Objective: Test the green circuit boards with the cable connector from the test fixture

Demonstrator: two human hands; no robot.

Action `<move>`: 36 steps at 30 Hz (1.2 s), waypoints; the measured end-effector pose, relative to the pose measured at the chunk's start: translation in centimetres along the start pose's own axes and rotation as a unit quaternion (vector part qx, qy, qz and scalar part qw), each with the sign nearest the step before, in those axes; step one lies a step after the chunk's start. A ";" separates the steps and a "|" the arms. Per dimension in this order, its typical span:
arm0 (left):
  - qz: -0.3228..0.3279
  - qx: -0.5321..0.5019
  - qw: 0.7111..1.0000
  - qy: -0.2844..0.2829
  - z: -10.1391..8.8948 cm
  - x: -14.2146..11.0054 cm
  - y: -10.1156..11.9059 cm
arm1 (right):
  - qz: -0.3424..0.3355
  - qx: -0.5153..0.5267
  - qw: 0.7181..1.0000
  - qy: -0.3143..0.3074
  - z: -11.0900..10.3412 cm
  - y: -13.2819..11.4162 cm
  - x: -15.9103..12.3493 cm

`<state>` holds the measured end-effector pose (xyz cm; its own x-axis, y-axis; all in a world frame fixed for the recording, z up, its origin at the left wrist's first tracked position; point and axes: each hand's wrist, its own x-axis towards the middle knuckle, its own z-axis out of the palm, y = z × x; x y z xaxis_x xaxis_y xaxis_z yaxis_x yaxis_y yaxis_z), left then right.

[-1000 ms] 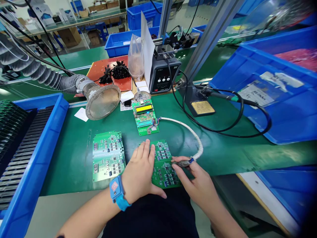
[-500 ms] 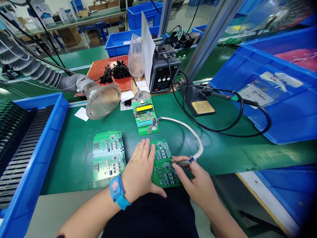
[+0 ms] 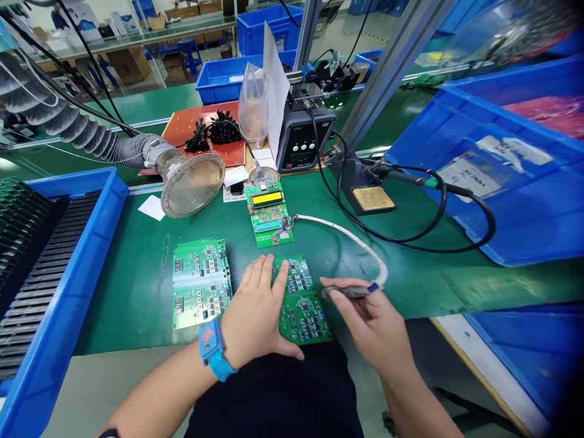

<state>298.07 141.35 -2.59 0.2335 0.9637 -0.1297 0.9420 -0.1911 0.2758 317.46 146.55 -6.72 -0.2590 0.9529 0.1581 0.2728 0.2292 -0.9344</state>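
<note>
My left hand (image 3: 256,304), with a blue wrist strap, lies over the left part of a green circuit board panel (image 3: 306,307), fingers stretched out; the part under the palm is hidden. In a pinch, my right hand (image 3: 371,322) grips a grey handheld probe (image 3: 349,292) just off the panel's right edge. From the probe a white wrapped cable (image 3: 353,234) curves back to a small programmer board (image 3: 267,213) with a lit yellow display. To the left lies a second circuit board panel (image 3: 201,283) with small digit displays.
A fume extraction hood (image 3: 194,185) hangs at left above the green bench. A blue bin with racked boards (image 3: 116,194) stands far left. Behind are a soldering station (image 3: 303,137) and an iron stand (image 3: 371,199) with looping black cable; a large blue crate (image 3: 493,225) stands right.
My right hand has drawn the probe rightward, away from the panel's edge, and the cable has shifted with it. My left hand stays almost where it was on the panel.
</note>
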 end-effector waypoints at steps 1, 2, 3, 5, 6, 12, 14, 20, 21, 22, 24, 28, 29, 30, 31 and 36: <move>0.006 0.002 1.000 0.006 -0.6 -0.6 -0.4 | 0.006 0.027 0.999 0.017 0.1 -0.1 0.5; 0.012 0.004 1.000 0.015 -1.4 -1.3 -0.9 | 0.012 0.046 0.998 0.029 0.2 -0.1 1.1; 0.018 0.009 0.999 0.027 -2.1 -2.2 -1.7 | 0.018 0.057 0.998 0.030 0.4 0.0 1.8; 0.020 0.021 0.998 0.051 -3.5 -4.0 -3.9 | 0.026 0.063 0.998 0.011 1.0 0.5 3.1; 0.016 0.028 0.998 0.057 -4.1 -4.9 -5.3 | 0.028 0.060 0.998 -0.002 1.3 0.8 3.7; -0.036 0.059 0.997 0.026 -5.2 -8.6 -11.7 | 0.014 0.004 0.999 -0.028 2.5 1.8 5.4; -0.027 0.079 0.995 0.063 -5.2 -8.7 -11.0 | 0.009 -0.013 0.999 -0.034 2.6 1.6 5.5; 0.102 -0.044 0.985 0.131 -2.2 -5.3 -1.7 | -0.021 -0.060 0.997 -0.044 2.6 1.1 5.7; 0.137 -0.065 0.983 0.106 -1.0 -4.5 -0.5 | -0.028 -0.070 0.996 -0.044 2.6 1.0 5.7; 0.142 -0.069 0.982 0.101 0.2 -3.9 0.4 | -0.035 -0.081 0.995 -0.045 2.6 0.9 5.7; 0.125 -0.059 0.985 0.099 2.5 -3.1 1.2 | -0.045 -0.103 0.992 -0.051 2.6 0.7 5.8; 0.099 -0.051 0.990 0.082 4.5 -2.9 0.9 | -0.062 -0.140 0.986 -0.061 2.8 0.4 6.0; 0.098 -0.054 0.990 0.080 4.5 -3.0 0.7 | -0.065 -0.145 0.986 -0.058 2.9 0.4 6.0; 0.099 -0.056 0.990 0.080 4.4 -3.0 0.7 | -0.068 -0.147 0.985 -0.056 2.9 0.5 6.1; 0.098 -0.058 0.990 0.080 4.3 -3.1 0.7 | -0.070 -0.149 0.985 -0.053 3.0 0.5 6.1; 0.080 -0.101 0.989 0.076 4.0 -2.9 0.6 | -0.078 -0.131 0.987 -0.045 3.1 0.8 6.2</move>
<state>298.90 137.71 -5.82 0.3224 0.9439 0.0711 0.8249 -0.3170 0.4681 313.17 151.99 -7.46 -0.3945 0.8832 0.2536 0.4506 0.4265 -0.7843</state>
